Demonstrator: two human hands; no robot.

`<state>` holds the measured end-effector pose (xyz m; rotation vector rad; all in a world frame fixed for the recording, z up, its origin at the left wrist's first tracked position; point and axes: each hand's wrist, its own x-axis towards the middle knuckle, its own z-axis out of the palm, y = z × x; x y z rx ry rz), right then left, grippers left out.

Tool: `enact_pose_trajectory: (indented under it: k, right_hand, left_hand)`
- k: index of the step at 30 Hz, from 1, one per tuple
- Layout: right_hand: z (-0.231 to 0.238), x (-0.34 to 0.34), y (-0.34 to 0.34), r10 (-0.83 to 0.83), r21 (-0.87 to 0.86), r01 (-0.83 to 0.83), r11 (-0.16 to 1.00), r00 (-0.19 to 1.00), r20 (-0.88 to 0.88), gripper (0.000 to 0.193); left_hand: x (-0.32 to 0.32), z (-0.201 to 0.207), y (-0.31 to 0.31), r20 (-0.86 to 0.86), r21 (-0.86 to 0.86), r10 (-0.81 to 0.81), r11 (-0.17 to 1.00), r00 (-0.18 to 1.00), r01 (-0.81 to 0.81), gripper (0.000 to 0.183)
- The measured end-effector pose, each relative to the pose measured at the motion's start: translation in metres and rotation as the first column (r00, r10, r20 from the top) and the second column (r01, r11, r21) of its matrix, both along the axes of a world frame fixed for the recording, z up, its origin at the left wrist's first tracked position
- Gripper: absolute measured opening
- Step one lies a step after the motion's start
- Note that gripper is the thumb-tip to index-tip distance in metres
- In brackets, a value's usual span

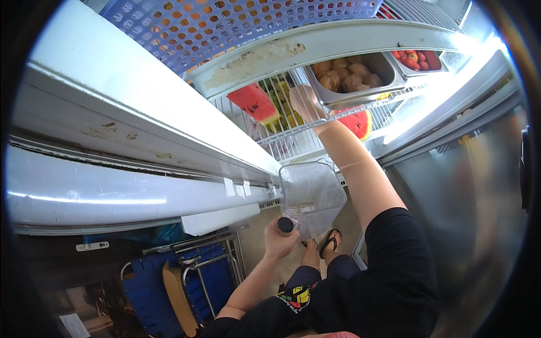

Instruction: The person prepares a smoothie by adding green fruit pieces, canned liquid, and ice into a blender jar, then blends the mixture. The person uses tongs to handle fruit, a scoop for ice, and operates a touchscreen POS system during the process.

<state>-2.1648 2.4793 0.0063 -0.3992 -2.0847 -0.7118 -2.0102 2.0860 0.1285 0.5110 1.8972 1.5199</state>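
My left hand [280, 241] is closed round the handle of a clear, square-sided plastic jug [314, 191], just outside an open fridge. A round black piece [285, 225] tops the handle, and no food shows inside the jug. My right arm stretches up into the fridge. There my right hand [305, 103], partly covered by shelf wires, is beside green fruit [282, 104] and the left end of a metal pan of peeled brown fruit [348, 76]. Its fingers are too hidden to show a grip. Cut watermelon [253, 103] lies left of the hand; another watermelon piece [356, 123] lies right.
A purple perforated basket [225, 28] fills the upper shelf behind a stained white edge [265, 56]. Small red fruit [416, 59] sits in another pan at right. The fridge's glass door [451, 197] stands at right. Folded blue chairs [152, 287] lean at lower left.
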Motion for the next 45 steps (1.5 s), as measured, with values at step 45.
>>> enact_pose_trajectory:
  k: [45]
  right_hand:
    - [-0.012, -0.009, 0.049, 0.13, -0.175, -0.102, 0.979, 0.979, 0.158, 0.044]
  left_hand:
    - [0.003, -0.029, 0.036, 0.024, 0.088, 0.133, 0.987, 0.991, -0.134, 0.018]
